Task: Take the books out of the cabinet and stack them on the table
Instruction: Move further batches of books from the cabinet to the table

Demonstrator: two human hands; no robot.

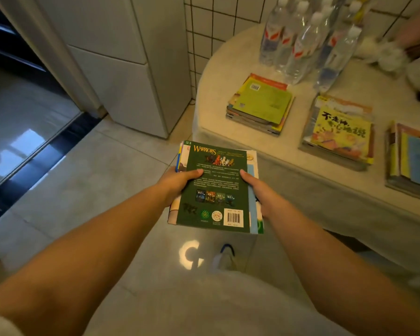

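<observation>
A small pile of books (216,187), topped by a dark green "Warriors" paperback lying back cover up, is held over the floor just short of the table. My left hand (180,181) grips its left edge with the thumb on the cover. My right hand (262,192) grips its right edge the same way. On the cream table (218,59) lie three stacks: one with a green cover (261,104), one with a yellow cartoon cover (338,133), and one with a blue cover (414,161) at the right edge of the frame.
Several clear water bottles (306,37) stand at the back of the table, with something white and fluffy (386,54) beside them. A white cabinet (121,69) stands against the tiled wall to the left. A dark doorway threshold (34,166) crosses the tiled floor.
</observation>
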